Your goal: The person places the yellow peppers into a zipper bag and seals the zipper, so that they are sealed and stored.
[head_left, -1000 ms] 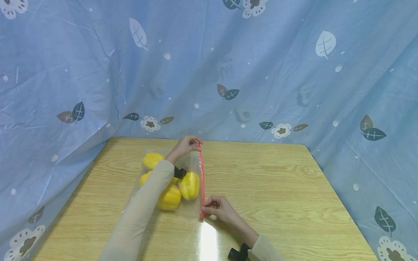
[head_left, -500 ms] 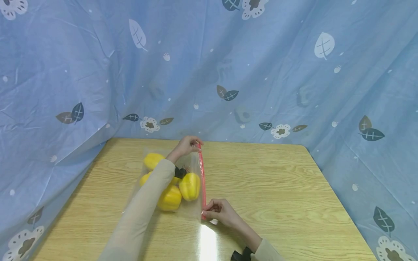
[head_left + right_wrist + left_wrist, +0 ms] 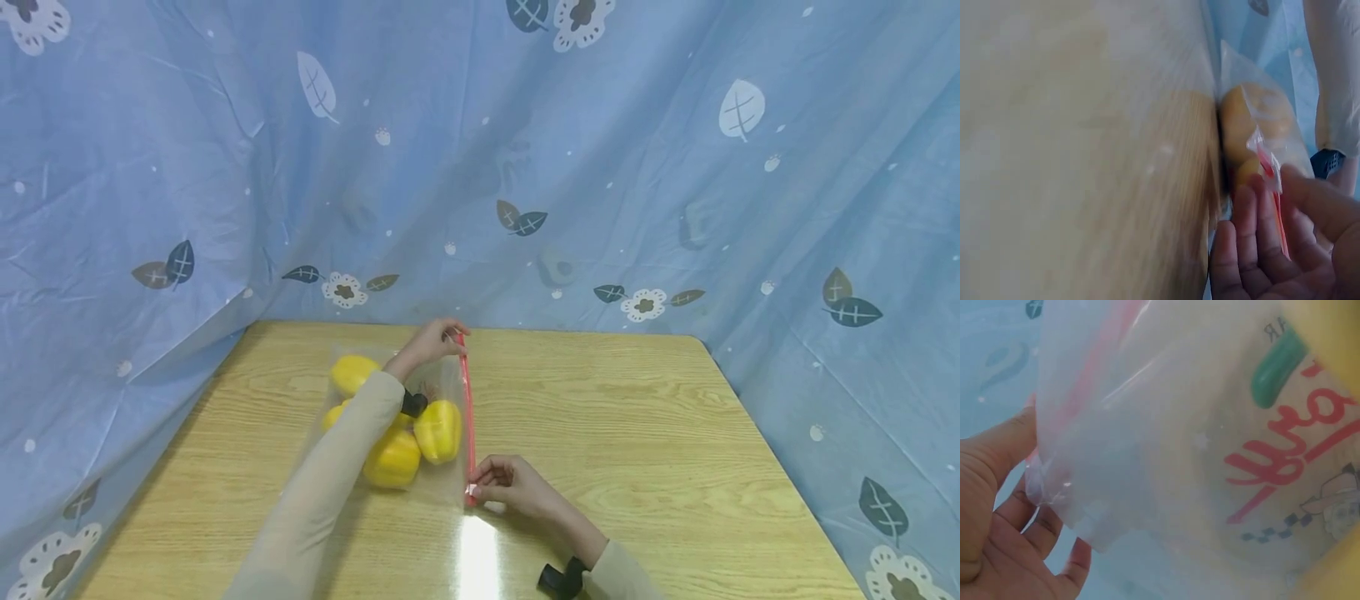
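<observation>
A clear zip bag with a red seal strip along its right edge lies on the table, several yellow bell peppers inside it. At the far end of the strip, my left hand pinches the bag's corner between thumb and fingers. My right hand pinches the near end of the strip. Seen from the left wrist, the bag carries red lettering, and a green stem shows through the plastic. In the right wrist view, thumb and fingers meet at the bag's corner. My left forearm covers some peppers.
The wooden table extends to the right of the bag. A blue patterned curtain hangs behind the table and along both sides. Dark wrist devices sit on both wrists, and light glares off the tabletop near the front.
My right hand has slid slightly toward the near end of the red strip and its fingers now pinch that end. My left hand has kept its hold on the far corner.
</observation>
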